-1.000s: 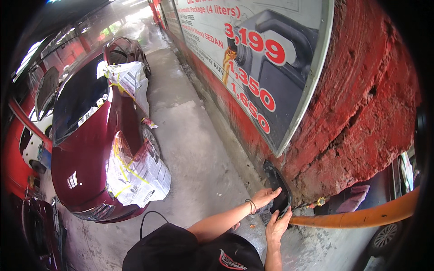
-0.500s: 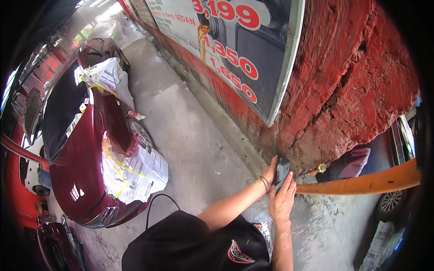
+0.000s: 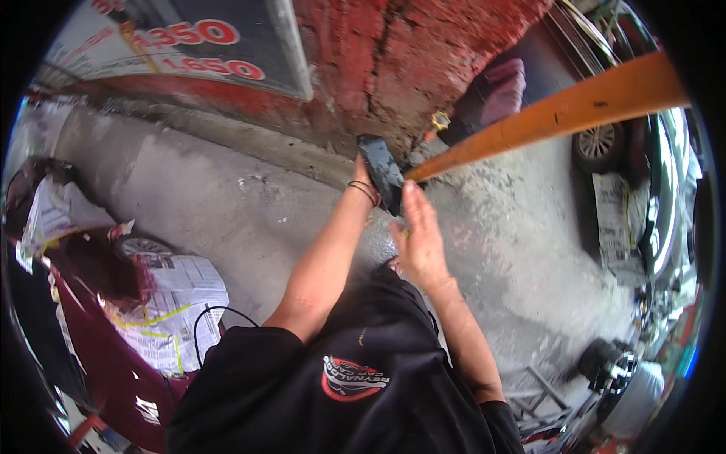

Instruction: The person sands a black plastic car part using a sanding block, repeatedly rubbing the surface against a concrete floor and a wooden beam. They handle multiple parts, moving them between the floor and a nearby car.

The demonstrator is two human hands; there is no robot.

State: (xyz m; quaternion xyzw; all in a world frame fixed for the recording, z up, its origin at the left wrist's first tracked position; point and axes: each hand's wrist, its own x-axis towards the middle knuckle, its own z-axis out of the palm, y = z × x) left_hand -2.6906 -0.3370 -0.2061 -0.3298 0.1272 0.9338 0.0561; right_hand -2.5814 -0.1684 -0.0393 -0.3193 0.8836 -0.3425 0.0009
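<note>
My left hand is closed around the far left side of a dark grey, flat rectangular block; its exact kind is hard to make out. The upper face of the block looks patchy, perhaps wet. A dark band circles my left wrist. Just to the right is my right hand, open, with its fingers stretched forward and slightly blurred. Its fingertips come close to the block's right edge; whether they touch it cannot be told. Beyond the block, a tap with a yellow handle stands at the foot of the rough red wall.
An orange pole slants from near my hands to the upper right. A maroon car with taped newspaper masking stands at left. A dark car's wheel, a pinkish cloth and a sign board are farther off.
The view has swung rightward and down toward my hands. My right hand, earlier on the block, has drawn back from its face; my left hand still holds the block.
</note>
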